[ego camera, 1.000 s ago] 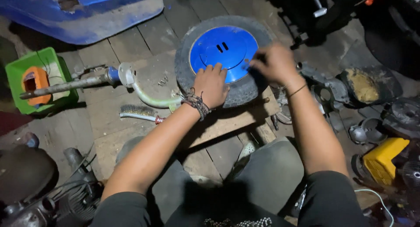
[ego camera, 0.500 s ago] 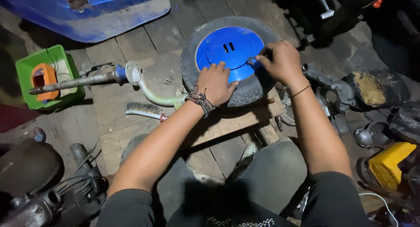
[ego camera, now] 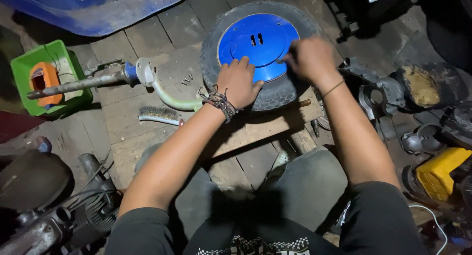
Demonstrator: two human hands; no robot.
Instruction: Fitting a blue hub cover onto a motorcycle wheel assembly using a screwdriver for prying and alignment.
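A small wheel with a black tyre (ego camera: pixel 216 34) and a blue metal rim disc (ego camera: pixel 248 51) lies flat on a wooden board (ego camera: pixel 246 132) in front of my knees. My left hand (ego camera: pixel 239 82) rests flat on the near left edge of the tyre and rim, fingers spread. My right hand (ego camera: pixel 309 58) is curled at the right edge of the blue disc, fingers pinched where rim meets tyre; what it grips is hidden.
A wire brush (ego camera: pixel 158 115) and a pale green curved pipe (ego camera: pixel 169 98) lie left of the wheel. A green crate (ego camera: pixel 54 63) holds an orange part. Blue sheet metal (ego camera: pixel 98 9) lies at the back. Engine parts (ego camera: pixel 383 93) and a yellow case (ego camera: pixel 442 169) crowd the right.
My view has shifted so the wheel sits a little more to the right. Both hands stay on the wheel; the right hand has curled tighter at the rim edge.
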